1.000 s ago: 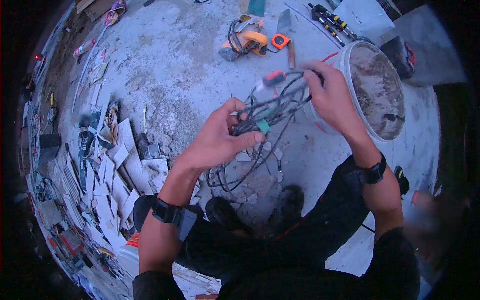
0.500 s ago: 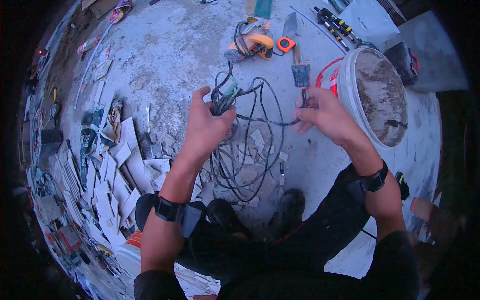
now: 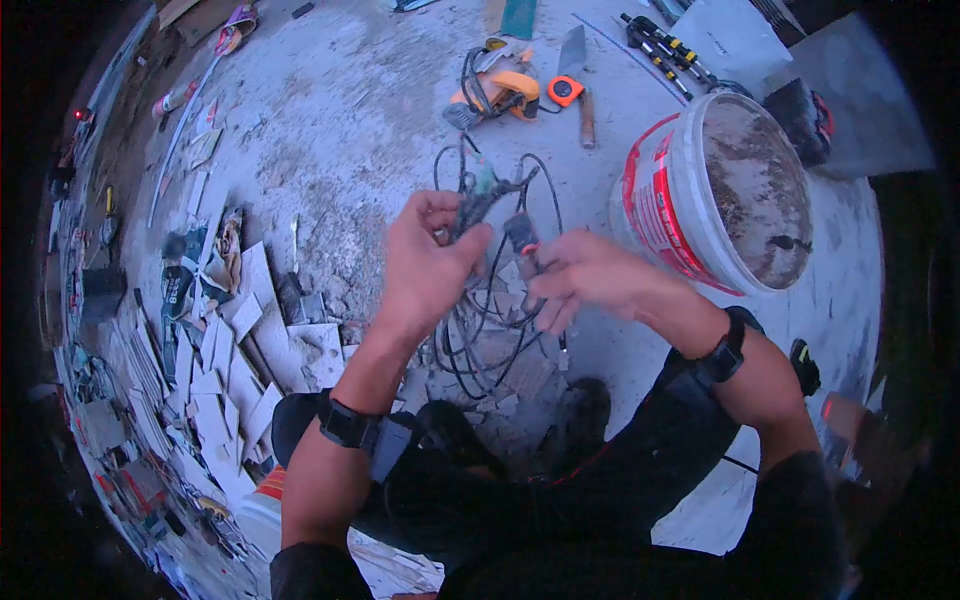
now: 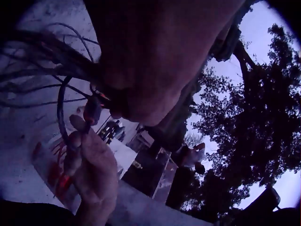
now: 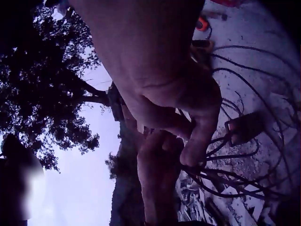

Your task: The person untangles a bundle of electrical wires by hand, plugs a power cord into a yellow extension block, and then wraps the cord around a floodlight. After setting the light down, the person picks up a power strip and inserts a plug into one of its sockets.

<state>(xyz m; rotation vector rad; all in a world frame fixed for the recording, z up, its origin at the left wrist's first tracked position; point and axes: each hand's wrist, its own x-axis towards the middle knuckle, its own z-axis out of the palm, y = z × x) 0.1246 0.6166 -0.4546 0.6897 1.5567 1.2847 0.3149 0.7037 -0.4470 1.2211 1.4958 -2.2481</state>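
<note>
My left hand (image 3: 425, 260) grips a bundle of black cable (image 3: 470, 215), with a green piece (image 3: 484, 180) showing at its top. Loose loops of the cable hang below and beyond that hand. Close to its right, my right hand (image 3: 590, 275), slightly blurred, pinches the cable just behind a dark plug-like end with red trim (image 3: 521, 233). In the left wrist view this plug-like end (image 4: 92, 110) sticks up past the right hand's fingertips (image 4: 77, 123), next to the left hand. The left palm hides part of the bundle.
A white bucket (image 3: 665, 200) stands at the right. Ahead lie an orange power tool (image 3: 510, 90), a tape measure (image 3: 564, 91) and a wooden-handled blade tool (image 3: 587, 120). Broken tile pieces (image 3: 215, 390) cover the ground at left. Shoes (image 3: 580, 410) are below the cable.
The right hand first drew the plug-like end out to the right, away from the bundle, then brought it back left beside the left hand. The loops now hang lower than a second ago.
</note>
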